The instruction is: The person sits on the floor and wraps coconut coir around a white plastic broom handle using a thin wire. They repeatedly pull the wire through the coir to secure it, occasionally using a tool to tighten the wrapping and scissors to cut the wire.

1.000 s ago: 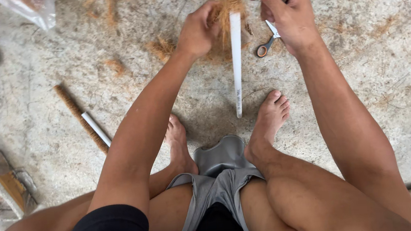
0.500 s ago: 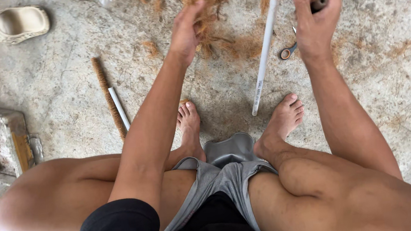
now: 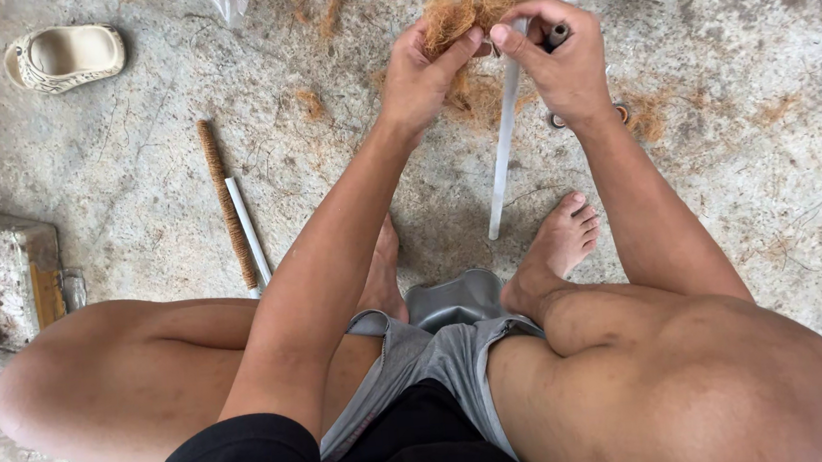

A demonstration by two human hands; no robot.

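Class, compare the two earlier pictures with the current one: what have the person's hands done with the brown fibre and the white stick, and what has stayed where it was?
The left hand, apart and open half a second ago, has come across to the right hand and now pinches the tuft of brown fibre against the white stick. The right hand keeps its grip on the stick. The wrapped stick on the floor and the sandal have not moved.

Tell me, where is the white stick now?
In the head view, the white stick stands slanted between the left hand and right hand, its lower end on the concrete floor near the right foot.
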